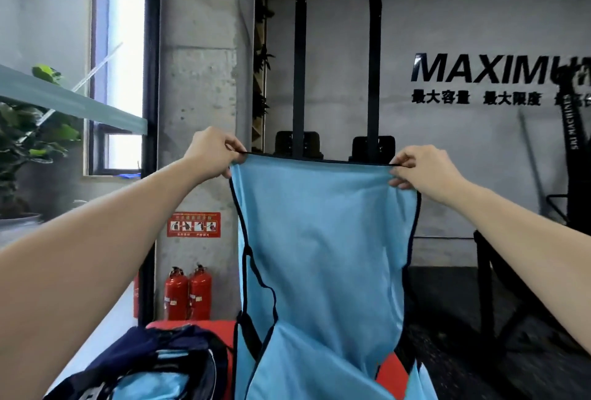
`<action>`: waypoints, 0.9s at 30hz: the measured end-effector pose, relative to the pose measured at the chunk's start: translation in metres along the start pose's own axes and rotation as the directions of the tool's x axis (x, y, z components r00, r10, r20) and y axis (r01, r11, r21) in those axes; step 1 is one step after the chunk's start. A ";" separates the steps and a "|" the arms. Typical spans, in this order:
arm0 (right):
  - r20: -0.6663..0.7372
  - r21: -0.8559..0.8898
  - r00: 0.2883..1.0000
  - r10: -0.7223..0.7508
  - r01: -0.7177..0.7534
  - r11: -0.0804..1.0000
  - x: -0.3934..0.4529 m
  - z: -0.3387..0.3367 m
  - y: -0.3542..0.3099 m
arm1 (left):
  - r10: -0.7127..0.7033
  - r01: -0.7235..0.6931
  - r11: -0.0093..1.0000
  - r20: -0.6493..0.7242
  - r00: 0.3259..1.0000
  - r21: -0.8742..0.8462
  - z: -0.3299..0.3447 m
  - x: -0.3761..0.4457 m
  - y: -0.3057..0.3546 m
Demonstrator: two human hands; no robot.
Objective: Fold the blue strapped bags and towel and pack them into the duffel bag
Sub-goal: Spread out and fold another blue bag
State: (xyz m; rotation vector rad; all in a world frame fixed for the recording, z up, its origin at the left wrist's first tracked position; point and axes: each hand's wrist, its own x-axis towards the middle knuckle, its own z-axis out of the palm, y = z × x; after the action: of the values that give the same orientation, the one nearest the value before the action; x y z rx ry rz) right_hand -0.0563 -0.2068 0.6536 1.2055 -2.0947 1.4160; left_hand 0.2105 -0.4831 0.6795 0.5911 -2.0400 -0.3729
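A light blue strapped bag [326, 239] with dark trim hangs spread out in front of me, held up by its top edge. My left hand [211, 151] pinches the top left corner and my right hand [422, 172] pinches the top right corner. Dark straps [259, 284] loop down the bag's left side. Its lower end drops out of sight at the bottom of the view. The navy duffel bag [153, 358] lies open at the lower left, with light blue fabric [144, 385] inside. No towel can be made out.
A red surface [192, 324] lies under the duffel. Two red fire extinguishers [188, 292] stand by a concrete pillar [198, 79]. Black gym frames [372, 63] stand behind the bag. A potted plant [22, 143] is at the far left.
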 end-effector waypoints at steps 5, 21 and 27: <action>0.153 -0.135 0.986 0.064 -0.044 0.990 -0.019 0.056 0.064 | -0.142 0.144 0.990 0.159 0.977 0.001 0.075 -0.024 -0.060; 0.435 -0.258 0.893 0.110 0.007 0.966 -0.263 0.179 0.245 | -0.190 0.144 0.980 0.447 0.874 0.136 0.228 -0.300 -0.179; 0.526 -0.381 0.835 0.158 0.066 0.922 -0.338 0.192 0.276 | -0.218 0.158 0.975 0.519 0.827 0.157 0.245 -0.382 -0.205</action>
State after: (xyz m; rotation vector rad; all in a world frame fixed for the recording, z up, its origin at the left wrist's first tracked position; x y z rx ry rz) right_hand -0.0451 -0.1814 0.1781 1.5178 -2.6304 0.6397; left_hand 0.2190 -0.4395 0.1841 0.8300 -2.5577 -0.6008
